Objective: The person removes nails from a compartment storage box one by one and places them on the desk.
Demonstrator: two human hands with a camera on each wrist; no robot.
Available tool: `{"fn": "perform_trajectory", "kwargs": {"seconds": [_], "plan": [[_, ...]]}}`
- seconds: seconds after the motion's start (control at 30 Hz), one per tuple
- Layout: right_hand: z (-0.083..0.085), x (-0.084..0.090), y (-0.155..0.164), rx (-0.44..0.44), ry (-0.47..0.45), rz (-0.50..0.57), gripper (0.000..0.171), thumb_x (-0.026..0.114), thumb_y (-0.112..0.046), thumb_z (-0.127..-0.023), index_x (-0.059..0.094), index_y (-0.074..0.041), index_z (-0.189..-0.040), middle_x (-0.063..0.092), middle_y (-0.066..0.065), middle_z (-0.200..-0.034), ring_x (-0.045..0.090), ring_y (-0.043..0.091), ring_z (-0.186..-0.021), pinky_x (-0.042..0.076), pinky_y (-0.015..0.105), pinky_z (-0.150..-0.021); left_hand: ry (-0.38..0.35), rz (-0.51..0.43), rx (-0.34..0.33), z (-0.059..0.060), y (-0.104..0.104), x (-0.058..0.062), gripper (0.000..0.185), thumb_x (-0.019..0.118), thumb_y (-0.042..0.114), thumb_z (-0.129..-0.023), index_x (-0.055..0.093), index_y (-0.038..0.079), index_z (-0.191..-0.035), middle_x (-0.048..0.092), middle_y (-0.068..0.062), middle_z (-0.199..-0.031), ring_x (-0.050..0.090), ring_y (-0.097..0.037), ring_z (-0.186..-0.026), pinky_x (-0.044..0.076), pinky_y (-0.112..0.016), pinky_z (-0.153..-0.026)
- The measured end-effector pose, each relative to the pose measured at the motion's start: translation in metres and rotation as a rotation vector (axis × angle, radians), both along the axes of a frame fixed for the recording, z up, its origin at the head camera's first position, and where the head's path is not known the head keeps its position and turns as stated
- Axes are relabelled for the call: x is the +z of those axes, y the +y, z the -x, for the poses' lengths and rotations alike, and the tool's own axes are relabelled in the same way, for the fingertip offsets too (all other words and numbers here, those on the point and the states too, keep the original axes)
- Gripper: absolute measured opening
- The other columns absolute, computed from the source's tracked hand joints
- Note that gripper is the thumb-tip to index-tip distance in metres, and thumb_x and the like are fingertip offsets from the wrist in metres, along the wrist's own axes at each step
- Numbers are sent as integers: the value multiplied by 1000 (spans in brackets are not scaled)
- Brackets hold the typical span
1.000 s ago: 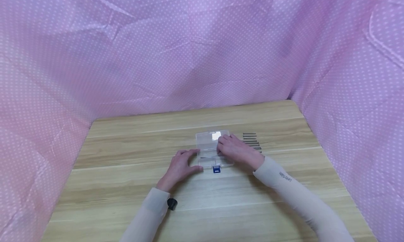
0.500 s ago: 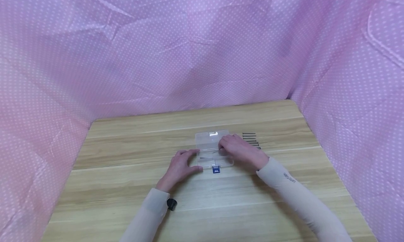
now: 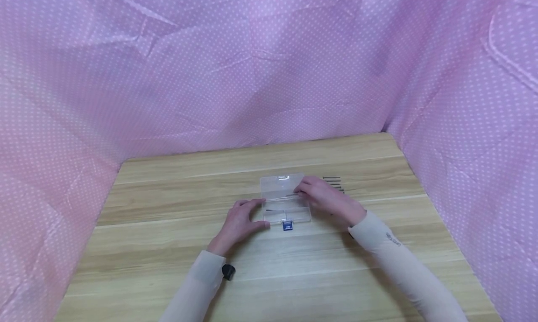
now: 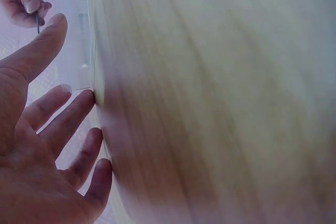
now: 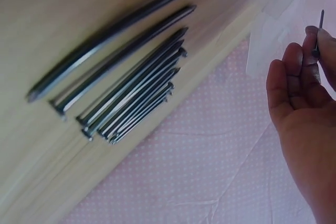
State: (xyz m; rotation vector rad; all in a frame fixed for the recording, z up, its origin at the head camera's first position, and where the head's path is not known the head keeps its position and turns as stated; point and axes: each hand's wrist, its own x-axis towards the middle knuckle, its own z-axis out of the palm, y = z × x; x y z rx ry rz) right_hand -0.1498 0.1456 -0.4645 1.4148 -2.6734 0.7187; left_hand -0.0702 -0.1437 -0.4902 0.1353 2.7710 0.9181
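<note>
Over the clear box [image 3: 285, 199] on the counter [image 3: 168, 247], the right hand [image 3: 325, 198] pinches a nail [image 5: 318, 32] in its grip. Left hand [image 3: 241, 221] rests open, fingers touching the box's left edge.

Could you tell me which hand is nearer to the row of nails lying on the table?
The right. The right hand lies just beside the row of nails, partly covering it, pinching one nail over the clear box. The left hand rests across the box, at its left edge.
</note>
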Motion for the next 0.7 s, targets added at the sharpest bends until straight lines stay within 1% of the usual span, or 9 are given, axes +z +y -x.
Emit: {"fn": "perform_trajectory", "kwargs": {"seconds": [0.03,0.13,0.27,0.47,0.7], "plan": [[1,0,1,2,17,4,18,71,0,-96,73,-2,-114,68,7,-109,66,23,-103,56,39,-94,1,-1,-2,0,0,0,75,86,47,-82,58,25,-148,59,-7,-147,44,-35,-138,37,-57,-113],[2,2,3,-17,20,4,15,71,0,-96,74,-3,-110,68,6,-106,66,23,-101,56,39,-92,6,-3,-6,0,-1,0,75,87,47,-82,58,24,-148,59,-6,-147,44,-35,-138,37,-57,-113],[4,3,5,-52,8,-4,13,70,-2,-97,74,-4,-109,68,7,-106,66,24,-102,56,41,-93,10,-7,-3,1,-1,1,75,87,47,-81,59,24,-147,59,-7,-147,44,-35,-138,37,-57,-113],[7,3,11,-82,18,11,10,70,-3,-97,74,-3,-106,69,7,-103,66,25,-100,56,41,-92,10,-2,-7,2,0,2,76,87,47,-81,59,24,-148,59,-7,-147,44,-35,-139,36,-57,-114],[10,5,19,-129,29,29,8,71,-3,-97,72,-1,-104,71,10,-101,67,30,-99,55,47,-91,3,-1,-8,2,0,2,76,87,46,-81,59,24,-148,59,-7,-147,43,-35,-140,35,-56,-115]]}}
